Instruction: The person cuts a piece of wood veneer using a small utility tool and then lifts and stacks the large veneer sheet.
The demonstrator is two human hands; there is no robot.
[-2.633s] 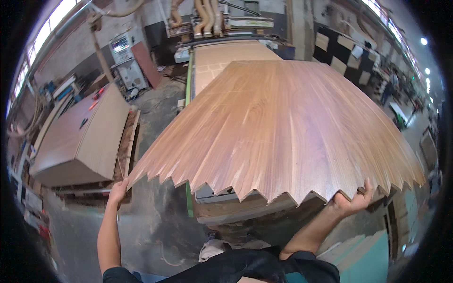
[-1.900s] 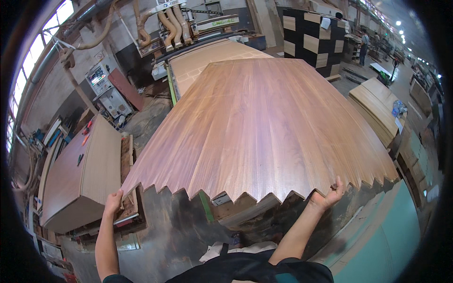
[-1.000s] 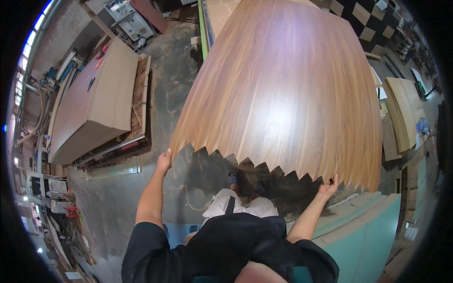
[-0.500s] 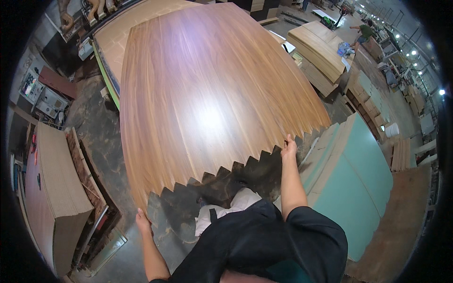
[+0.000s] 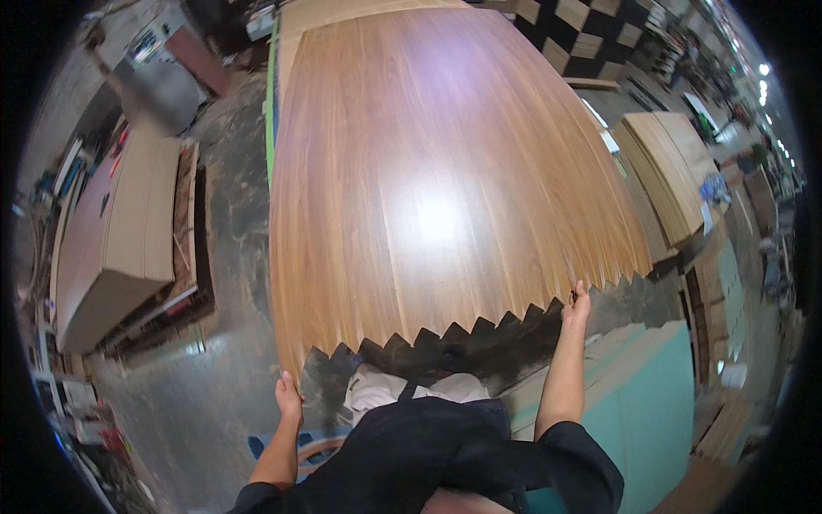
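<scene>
A large brown wood-grain board (image 5: 385,154) with a zigzag near edge spans the middle of the view, its far part lying over a tan surface. At its near left corner my left hand (image 5: 288,396) is closed on the edge, thumb on the upper side. Farther right, my right hand (image 5: 579,303) grips the toothed near edge, with its fingers partly hidden by the board. Between my two hands the row of points hangs free above the dark floor, just in front of my legs.
A stack of pale green-topped boards (image 5: 642,411) stands close on my right. Thick tan panels (image 5: 137,231) are piled at the left. Beyond the board's right side lies another stack of boards (image 5: 664,163). A bright green strip (image 5: 271,111) runs along the tan surface's left side.
The whole scene has shifted right and partly down in view, as the head view has turned left. Both hands keep their hold on the board.
</scene>
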